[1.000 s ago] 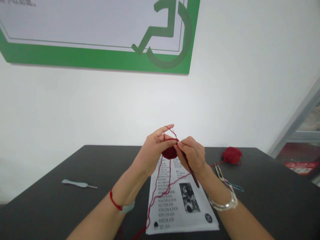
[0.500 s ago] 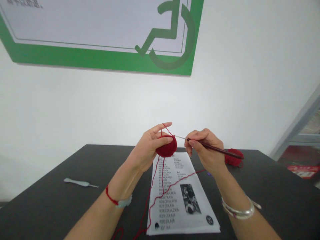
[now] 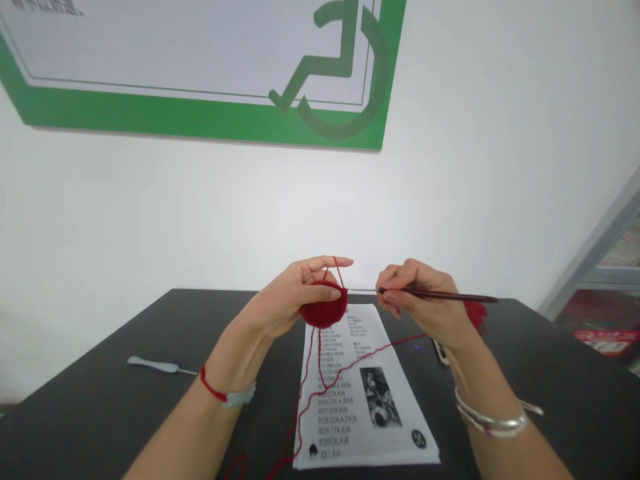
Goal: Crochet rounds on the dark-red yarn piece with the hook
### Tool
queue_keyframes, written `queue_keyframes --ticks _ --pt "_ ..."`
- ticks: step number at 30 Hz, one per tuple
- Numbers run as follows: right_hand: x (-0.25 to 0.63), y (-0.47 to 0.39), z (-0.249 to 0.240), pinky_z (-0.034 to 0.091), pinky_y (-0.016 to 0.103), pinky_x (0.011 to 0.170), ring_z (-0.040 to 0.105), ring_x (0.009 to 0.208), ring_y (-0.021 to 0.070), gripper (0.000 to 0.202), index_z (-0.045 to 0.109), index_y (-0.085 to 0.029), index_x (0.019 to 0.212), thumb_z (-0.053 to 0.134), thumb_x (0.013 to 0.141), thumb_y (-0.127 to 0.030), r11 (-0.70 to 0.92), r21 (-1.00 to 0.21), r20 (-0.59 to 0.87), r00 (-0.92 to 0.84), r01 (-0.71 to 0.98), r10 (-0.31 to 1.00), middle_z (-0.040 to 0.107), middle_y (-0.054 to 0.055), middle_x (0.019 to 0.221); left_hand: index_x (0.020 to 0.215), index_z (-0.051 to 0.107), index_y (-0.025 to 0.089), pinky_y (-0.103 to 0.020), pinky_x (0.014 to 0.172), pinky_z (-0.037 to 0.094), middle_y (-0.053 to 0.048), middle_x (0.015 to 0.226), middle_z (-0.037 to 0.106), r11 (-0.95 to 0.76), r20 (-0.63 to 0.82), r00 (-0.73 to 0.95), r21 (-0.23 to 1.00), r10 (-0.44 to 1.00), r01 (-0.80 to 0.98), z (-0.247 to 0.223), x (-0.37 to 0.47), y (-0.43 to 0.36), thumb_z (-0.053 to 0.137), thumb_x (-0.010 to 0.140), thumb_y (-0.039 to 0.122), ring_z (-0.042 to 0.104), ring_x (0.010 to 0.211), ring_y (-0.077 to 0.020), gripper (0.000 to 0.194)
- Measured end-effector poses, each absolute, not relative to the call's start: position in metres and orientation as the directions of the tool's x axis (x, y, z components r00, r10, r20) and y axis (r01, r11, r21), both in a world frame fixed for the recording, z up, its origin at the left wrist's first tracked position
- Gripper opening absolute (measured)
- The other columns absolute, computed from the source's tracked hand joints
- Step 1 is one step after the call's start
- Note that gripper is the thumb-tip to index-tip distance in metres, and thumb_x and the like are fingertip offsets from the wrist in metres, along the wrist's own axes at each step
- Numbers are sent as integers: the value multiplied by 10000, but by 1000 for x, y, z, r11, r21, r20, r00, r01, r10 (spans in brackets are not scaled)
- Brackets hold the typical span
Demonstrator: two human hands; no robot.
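Between the thumb and fingers of my left hand (image 3: 295,293) is a round piece of red crochet (image 3: 324,310). Red yarn (image 3: 341,272) loops over its raised index finger and runs down to the edge of the piece. My right hand (image 3: 420,297) grips a crochet hook (image 3: 440,295) with a dark red handle, held nearly level. Its thin metal shaft points left and reaches the right edge of the crochet piece. Loose strands of yarn hang below the piece across the printed sheet (image 3: 405,433).
A grey-handled hook (image 3: 153,365) lies on the dark table (image 3: 100,427) at left. Behind my right wrist sits a ball of red yarn (image 3: 477,313), partly hidden. Close by are a small purple item (image 3: 419,347) and a dark object with a light edge (image 3: 441,352).
My left hand has shifted left and slightly down with the crochet piece, which now faces me more. My right hand has moved slightly right, and the hook has become more level.
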State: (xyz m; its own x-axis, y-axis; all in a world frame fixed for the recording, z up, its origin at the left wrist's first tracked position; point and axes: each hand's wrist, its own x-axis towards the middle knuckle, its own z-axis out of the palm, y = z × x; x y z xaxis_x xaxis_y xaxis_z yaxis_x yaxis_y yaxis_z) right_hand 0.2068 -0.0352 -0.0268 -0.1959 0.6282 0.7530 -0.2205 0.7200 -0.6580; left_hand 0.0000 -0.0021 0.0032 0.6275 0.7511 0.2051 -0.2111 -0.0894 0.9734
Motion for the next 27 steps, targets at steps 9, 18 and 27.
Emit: queue_keyframes --ticks 9,18,27 --pt "213 -29 -27 365 184 381 506 460 66 142 624 -183 717 762 747 -194 560 -761 646 -315 -327 695 643 -4 658 1052 675 125 -191 494 348 14 660 621 -107 167 720 986 674 -129 5 -5 0 712 658 93 523 535 -71 398" --pt "178 -20 -33 559 204 549 571 553 66 181 559 -189 694 700 794 -244 314 -692 503 -123 -650 856 657 -38 665 1141 608 155 -238 687 449 54 664 581 -604 628 96 773 772 -193 -17 33 -3 666 724 85 551 663 -90 426" --pt "176 -18 -35 538 217 571 557 533 70 178 570 -188 677 657 825 -236 448 -667 577 -32 -596 816 658 -32 648 1171 561 141 -232 617 452 43 667 658 -195 388 415 878 823 -437 -15 30 -5 692 723 109 633 609 -99 468"
